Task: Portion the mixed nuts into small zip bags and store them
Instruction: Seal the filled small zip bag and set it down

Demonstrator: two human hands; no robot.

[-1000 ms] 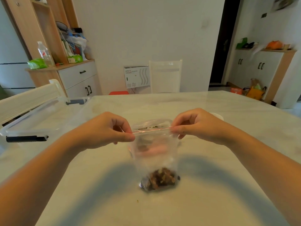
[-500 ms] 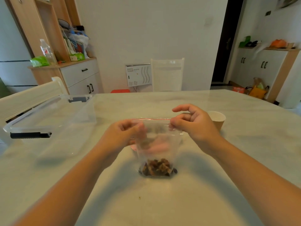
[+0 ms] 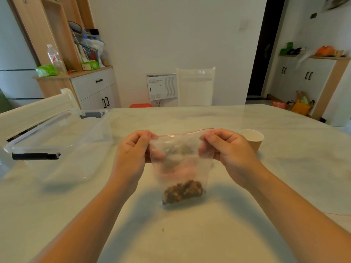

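two hands, left hand [image 3: 131,158] and right hand [image 3: 228,154], pinch one clear red-striped zip bag [image 3: 180,162] holding one clump of brown mixed nuts [image 3: 183,190]; one paper cup [image 3: 251,139] stands beside.

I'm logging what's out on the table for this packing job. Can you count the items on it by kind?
Zip bag with nuts, held by left hand and right hand: 1
Clear bin: 1
Paper cup: 1
Total: 3
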